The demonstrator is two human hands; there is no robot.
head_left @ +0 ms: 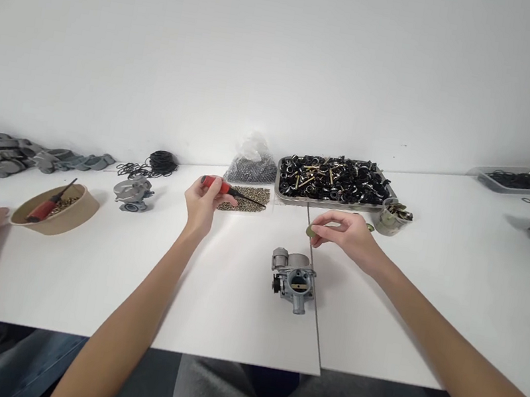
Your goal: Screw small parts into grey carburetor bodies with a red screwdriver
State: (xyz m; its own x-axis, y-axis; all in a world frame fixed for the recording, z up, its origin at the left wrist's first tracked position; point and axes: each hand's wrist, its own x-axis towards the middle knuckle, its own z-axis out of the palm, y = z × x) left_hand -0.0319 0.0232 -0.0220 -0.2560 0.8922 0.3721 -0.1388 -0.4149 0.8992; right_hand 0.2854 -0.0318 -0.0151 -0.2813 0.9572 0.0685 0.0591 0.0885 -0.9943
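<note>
The left hand (pixel 203 201) held a red-handled screwdriver (pixel 226 188), grip closed around the handle, shaft directed over a patch of small brass-colored parts (pixel 250 204). The grip of the right hand (pixel 346 234) pinched a thin round disc (pixel 311 231). The carburetor body (pixel 293 275) rested on the tabletop (pixel 228 307), nearer the person than both hands. A metal tray (pixel 324 204) of black fittings stood beyond.

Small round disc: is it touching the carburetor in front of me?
Apart. The head view shows the right hand pinching the small round disc beyond the carburetor, with white tabletop visible between disc and carburetor.
</note>
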